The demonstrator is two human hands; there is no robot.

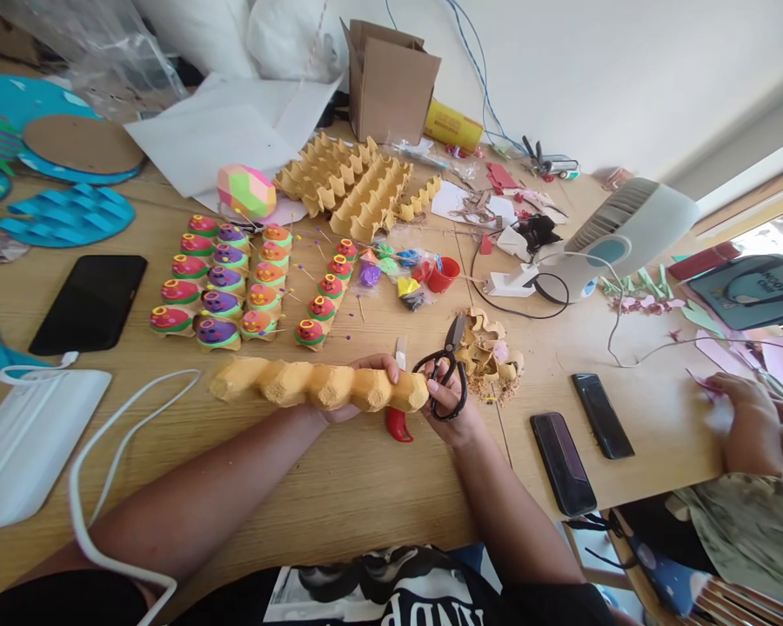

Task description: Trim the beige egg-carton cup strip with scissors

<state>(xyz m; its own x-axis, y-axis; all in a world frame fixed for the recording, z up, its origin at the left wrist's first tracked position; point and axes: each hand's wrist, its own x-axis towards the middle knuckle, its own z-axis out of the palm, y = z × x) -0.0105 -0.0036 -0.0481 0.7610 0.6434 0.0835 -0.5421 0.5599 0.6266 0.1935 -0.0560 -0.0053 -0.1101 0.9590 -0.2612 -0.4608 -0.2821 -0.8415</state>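
Both arms (235, 487) stretch over the wooden table (365, 496). The left hand (367, 365) is wrapped tight around a long yellow egg-carton strip (313, 384). The right hand (455, 413) grips black scissors (448, 363).

The egg-carton strip (313, 384) is rough matt cardboard, the scissors (448, 358) dark metal, the table (365, 496) smooth wood.

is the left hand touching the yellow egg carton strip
Touching: the head view shows the left hand wrapped around the yellow cardboard egg-carton strip.
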